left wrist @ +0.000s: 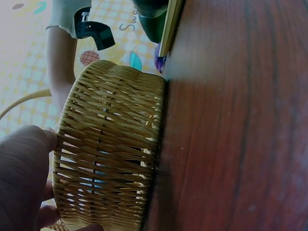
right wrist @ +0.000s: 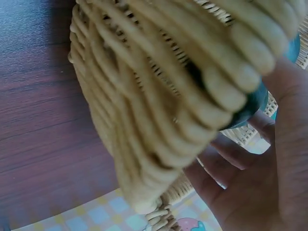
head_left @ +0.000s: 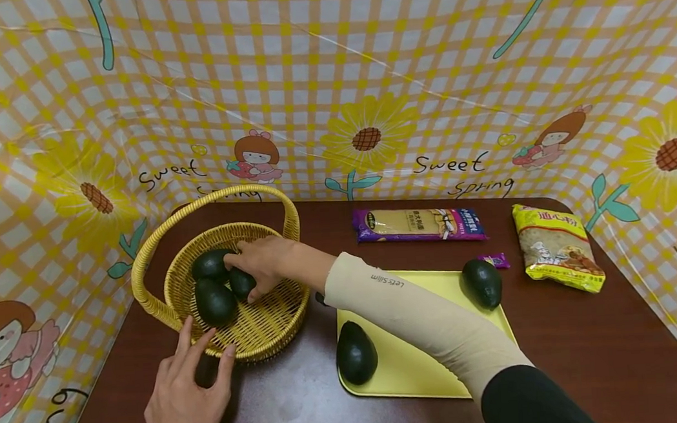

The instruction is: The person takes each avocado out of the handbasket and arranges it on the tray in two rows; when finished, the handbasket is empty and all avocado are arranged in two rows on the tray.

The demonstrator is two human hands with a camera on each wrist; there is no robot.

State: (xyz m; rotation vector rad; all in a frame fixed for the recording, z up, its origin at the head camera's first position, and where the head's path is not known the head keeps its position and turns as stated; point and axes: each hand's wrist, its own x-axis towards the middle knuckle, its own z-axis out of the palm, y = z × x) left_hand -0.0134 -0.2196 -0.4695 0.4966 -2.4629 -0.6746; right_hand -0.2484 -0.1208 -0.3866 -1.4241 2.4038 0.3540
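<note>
A round yellow wicker basket (head_left: 264, 326) with a tall arched handle holds dark green avocados. My right hand (head_left: 263, 261) reaches inside and grips one avocado (head_left: 241, 285) at the basket's middle. Beside it lie a back avocado (head_left: 209, 265) and a front avocado (head_left: 215, 303). In the right wrist view, the wicker side hides much of the gripped avocado (right wrist: 250, 108). My left hand (head_left: 186, 389) rests at the near left rim with its fingers spread. In the left wrist view, its thumb (left wrist: 33, 139) touches the rim.
Right of the basket, a yellow tray (head_left: 407, 375) bears an avocado (head_left: 356, 353) and another avocado (head_left: 482, 283) at opposite edges. Behind it lie a purple pasta pack (head_left: 417, 225) and a small purple packet (head_left: 495, 260). A yellow macaroni bag (head_left: 557, 246) lies far right.
</note>
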